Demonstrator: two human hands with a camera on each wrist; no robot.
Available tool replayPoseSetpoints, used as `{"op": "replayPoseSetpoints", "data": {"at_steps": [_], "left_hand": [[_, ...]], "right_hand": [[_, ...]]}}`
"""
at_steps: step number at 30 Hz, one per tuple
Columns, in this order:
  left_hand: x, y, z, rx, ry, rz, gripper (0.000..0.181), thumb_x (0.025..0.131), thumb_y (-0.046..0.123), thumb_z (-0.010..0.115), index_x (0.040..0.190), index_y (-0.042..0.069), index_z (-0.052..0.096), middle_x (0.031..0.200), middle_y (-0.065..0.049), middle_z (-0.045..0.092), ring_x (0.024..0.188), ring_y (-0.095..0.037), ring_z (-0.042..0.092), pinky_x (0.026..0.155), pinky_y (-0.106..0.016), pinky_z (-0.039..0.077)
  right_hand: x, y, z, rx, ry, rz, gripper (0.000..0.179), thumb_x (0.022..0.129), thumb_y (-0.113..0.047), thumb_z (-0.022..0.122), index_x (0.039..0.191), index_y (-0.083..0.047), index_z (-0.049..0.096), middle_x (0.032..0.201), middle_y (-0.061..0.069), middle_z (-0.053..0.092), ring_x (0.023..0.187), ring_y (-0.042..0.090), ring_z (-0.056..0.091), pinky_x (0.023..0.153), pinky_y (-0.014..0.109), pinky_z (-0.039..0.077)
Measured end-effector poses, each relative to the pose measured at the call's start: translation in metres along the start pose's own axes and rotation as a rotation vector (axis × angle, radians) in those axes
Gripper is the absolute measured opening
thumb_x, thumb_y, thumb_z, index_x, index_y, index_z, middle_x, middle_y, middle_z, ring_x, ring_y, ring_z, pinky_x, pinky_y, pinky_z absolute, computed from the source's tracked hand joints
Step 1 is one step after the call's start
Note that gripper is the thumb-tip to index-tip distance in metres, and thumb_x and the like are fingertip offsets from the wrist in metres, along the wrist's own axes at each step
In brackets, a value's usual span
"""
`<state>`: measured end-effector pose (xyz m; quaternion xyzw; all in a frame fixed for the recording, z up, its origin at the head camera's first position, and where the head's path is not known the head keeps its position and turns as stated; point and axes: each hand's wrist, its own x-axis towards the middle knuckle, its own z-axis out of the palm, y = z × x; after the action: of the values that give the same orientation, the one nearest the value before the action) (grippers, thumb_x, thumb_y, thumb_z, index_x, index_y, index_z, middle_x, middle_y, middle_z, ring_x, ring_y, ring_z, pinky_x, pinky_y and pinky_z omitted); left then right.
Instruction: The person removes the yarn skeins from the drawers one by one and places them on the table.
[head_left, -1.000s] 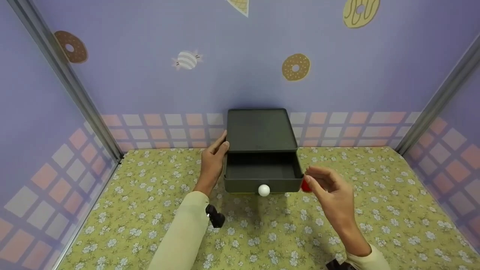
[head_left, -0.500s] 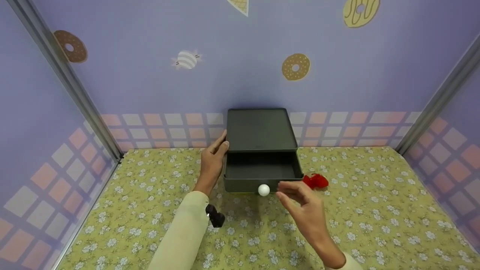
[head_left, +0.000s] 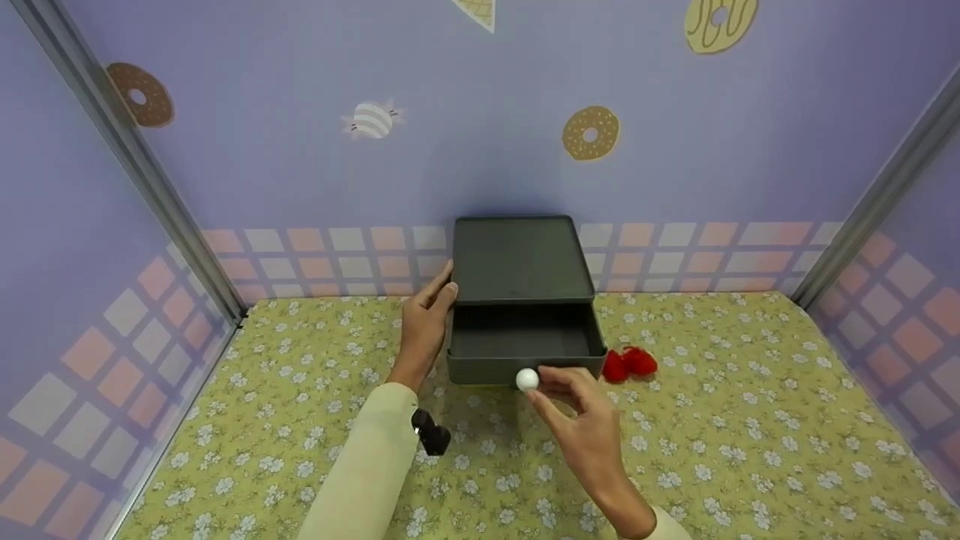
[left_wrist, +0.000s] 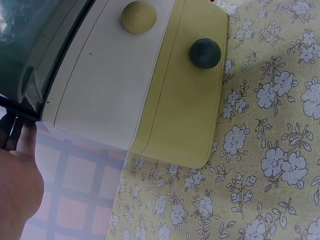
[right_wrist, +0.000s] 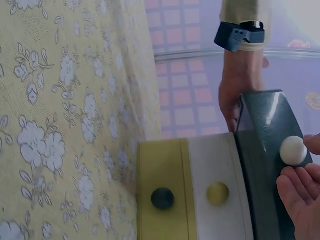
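Note:
A small chest of drawers [head_left: 521, 259] with a dark grey-green top stands against the back wall. Its top drawer [head_left: 487, 370] is pulled out, and the visible inside holds nothing. My right hand [head_left: 592, 427] has thumb and fingertips on either side of that drawer's round white knob [right_wrist: 293, 150], pinching it. Along the chest's left side lies my left hand [head_left: 426, 322], fingers extended and thumb near the upper front edge. Below, the white middle drawer [left_wrist: 107, 65] with a yellow knob and the yellow bottom drawer [left_wrist: 185, 100] with a dark knob are closed.
A fuzzy red two-lobed object [head_left: 631, 364] lies on the flowered yellow cloth [head_left: 750, 420], just right of the drawer. Purple patterned walls [head_left: 480, 165] enclose the back and both sides. A dark device [right_wrist: 240, 35] is strapped on the left wrist.
My right hand has moved left from beside the red object to the white knob, uncovering the red object. The left hand and the pulled-out drawer have stayed in place.

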<state>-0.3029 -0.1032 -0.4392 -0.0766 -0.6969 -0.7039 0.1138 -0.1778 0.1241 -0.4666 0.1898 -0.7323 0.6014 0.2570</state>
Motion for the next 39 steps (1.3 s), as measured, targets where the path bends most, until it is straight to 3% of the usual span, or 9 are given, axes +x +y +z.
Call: {"op": "replayPoseSetpoints", "data": {"at_steps": [15, 29, 36, 38, 39], "left_hand": [[0.0, -0.001, -0.001, 0.0, -0.01, 0.014, 0.048, 0.113, 0.03, 0.057, 0.16, 0.023, 0.051, 0.166, 0.006, 0.041, 0.151, -0.017, 0.04, 0.118, -0.04, 0.039], [-0.001, -0.002, 0.0, -0.009, -0.001, 0.022, 0.047, 0.114, 0.029, 0.057, 0.16, 0.021, 0.052, 0.168, -0.001, 0.039, 0.15, -0.018, 0.041, 0.115, -0.04, 0.041], [0.0, -0.002, 0.0, -0.026, -0.012, 0.03, 0.049, 0.114, 0.028, 0.056, 0.161, 0.018, 0.05, 0.168, -0.001, 0.039, 0.15, -0.016, 0.042, 0.114, -0.037, 0.041], [0.0, -0.002, 0.0, -0.021, -0.009, 0.026, 0.049, 0.114, 0.029, 0.056, 0.161, 0.018, 0.05, 0.168, 0.001, 0.04, 0.127, -0.017, 0.058, 0.105, -0.036, 0.044], [-0.001, -0.002, 0.0, -0.02, -0.007, 0.022, 0.049, 0.114, 0.029, 0.056, 0.161, 0.02, 0.05, 0.167, 0.003, 0.041, 0.107, -0.015, 0.063, 0.098, -0.035, 0.046]], "right_hand": [[0.003, 0.007, 0.006, -0.047, 0.025, -0.036, 0.023, 0.092, -0.006, 0.084, 0.115, -0.007, 0.078, 0.105, 0.004, 0.068, 0.097, 0.022, 0.071, 0.086, 0.028, 0.059], [0.018, 0.018, 0.006, -0.035, 0.032, -0.106, 0.025, 0.089, 0.001, 0.086, 0.113, -0.005, 0.079, 0.104, 0.008, 0.07, 0.093, 0.026, 0.072, 0.083, 0.026, 0.058], [0.027, 0.024, 0.008, -0.052, 0.034, -0.123, 0.021, 0.091, -0.004, 0.085, 0.112, -0.007, 0.079, 0.105, 0.005, 0.071, 0.094, 0.023, 0.073, 0.083, 0.029, 0.06], [0.029, 0.027, 0.009, -0.061, 0.041, -0.136, 0.021, 0.092, -0.004, 0.085, 0.112, -0.006, 0.079, 0.105, 0.005, 0.07, 0.094, 0.023, 0.073, 0.084, 0.03, 0.06], [0.03, 0.029, 0.01, -0.065, 0.044, -0.143, 0.021, 0.092, -0.004, 0.085, 0.112, -0.006, 0.079, 0.105, 0.005, 0.07, 0.095, 0.023, 0.072, 0.084, 0.031, 0.06]]}}
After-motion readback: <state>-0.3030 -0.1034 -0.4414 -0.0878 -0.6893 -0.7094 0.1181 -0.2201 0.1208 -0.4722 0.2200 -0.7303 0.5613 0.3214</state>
